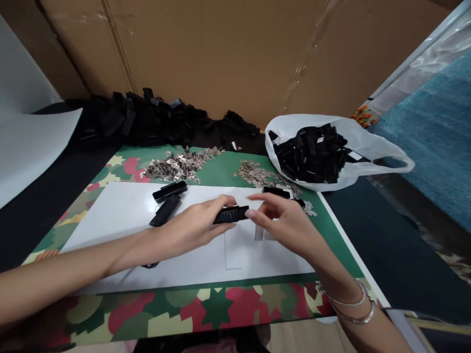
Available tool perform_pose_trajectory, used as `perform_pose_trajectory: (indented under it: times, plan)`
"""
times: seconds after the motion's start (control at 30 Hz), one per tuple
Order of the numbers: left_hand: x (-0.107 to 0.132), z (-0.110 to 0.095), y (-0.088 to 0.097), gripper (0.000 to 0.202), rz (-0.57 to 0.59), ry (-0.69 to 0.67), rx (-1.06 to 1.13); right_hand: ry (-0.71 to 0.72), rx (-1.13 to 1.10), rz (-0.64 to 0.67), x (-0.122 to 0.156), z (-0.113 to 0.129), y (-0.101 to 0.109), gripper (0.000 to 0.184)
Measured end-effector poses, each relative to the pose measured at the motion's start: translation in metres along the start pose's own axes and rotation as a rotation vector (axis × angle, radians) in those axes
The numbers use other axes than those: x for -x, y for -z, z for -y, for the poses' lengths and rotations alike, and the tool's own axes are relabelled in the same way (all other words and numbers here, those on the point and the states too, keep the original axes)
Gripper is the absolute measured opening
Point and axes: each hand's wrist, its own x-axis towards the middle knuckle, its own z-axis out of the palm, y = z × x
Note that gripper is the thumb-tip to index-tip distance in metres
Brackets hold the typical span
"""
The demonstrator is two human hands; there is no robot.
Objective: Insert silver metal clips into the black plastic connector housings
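My left hand [198, 220] is closed around a black ridged plastic piece [231, 214], held roughly level above a white sheet [198, 274]. At its right end is my right hand [287, 220], with thumb and index finger apart. The right thumb tip is at the piece's end; whether it presses there I cannot tell. Beneath the right hand a grey metal-looking strip [259, 232] is partly covered. Two similar black pieces [167, 211] lie on the sheet behind my left hand. Another black piece [275, 192] lies beyond my right hand.
Small silvery metal parts form two piles, a left one [180, 164] and a right one [255, 172]. A white plastic bag [368, 169] of black pieces stands at the right. A long heap of black pieces [147, 117] runs along the cardboard wall [221, 59].
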Motion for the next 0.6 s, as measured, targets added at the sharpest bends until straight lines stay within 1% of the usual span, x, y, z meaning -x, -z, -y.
perform_pose_trajectory:
  times: [0.03,0.1,0.17,0.23,0.27,0.3,0.37,0.4,0.43,0.47,0.53,0.6]
  plan:
    - [0.001,0.000,-0.003,0.028,0.020,-0.019,0.004,-0.038,0.010,0.064,-0.002,-0.001,0.000,0.034]
    - [0.002,0.001,-0.007,0.032,0.040,-0.037,0.022,-0.070,0.036,0.130,-0.003,-0.002,-0.001,0.032]
    - [0.002,0.003,-0.006,0.043,0.032,-0.053,0.014,-0.075,0.084,0.140,-0.004,-0.003,0.003,0.031]
    - [0.000,0.002,0.002,0.052,-0.039,-0.050,-0.085,-0.067,0.181,0.127,-0.006,-0.007,0.013,0.030]
    - [0.000,0.002,0.009,0.052,-0.100,-0.030,-0.174,-0.060,0.250,0.112,-0.008,-0.012,0.020,0.029]
    - [0.001,0.001,0.017,0.046,-0.135,0.041,-0.299,-0.052,0.329,0.090,-0.010,-0.017,0.028,0.027]
    - [0.004,0.002,0.034,0.030,-0.155,0.218,-0.523,-0.036,0.499,0.035,-0.013,-0.031,0.044,0.024]
    - [0.007,0.005,0.042,0.028,-0.158,0.306,-0.589,-0.042,0.569,0.016,-0.015,-0.037,0.051,0.024]
    - [0.010,0.008,0.049,0.031,-0.152,0.376,-0.632,-0.053,0.618,0.006,-0.015,-0.042,0.057,0.028]
    - [0.013,0.014,0.054,0.034,-0.130,0.420,-0.644,-0.069,0.640,0.004,-0.015,-0.045,0.062,0.033]
    - [0.018,0.028,0.059,0.034,-0.056,0.414,-0.573,-0.073,0.608,-0.006,-0.013,-0.044,0.068,0.044]
    - [0.020,0.041,0.060,0.027,-0.041,0.352,-0.503,-0.021,0.501,-0.025,-0.008,-0.034,0.068,0.049]
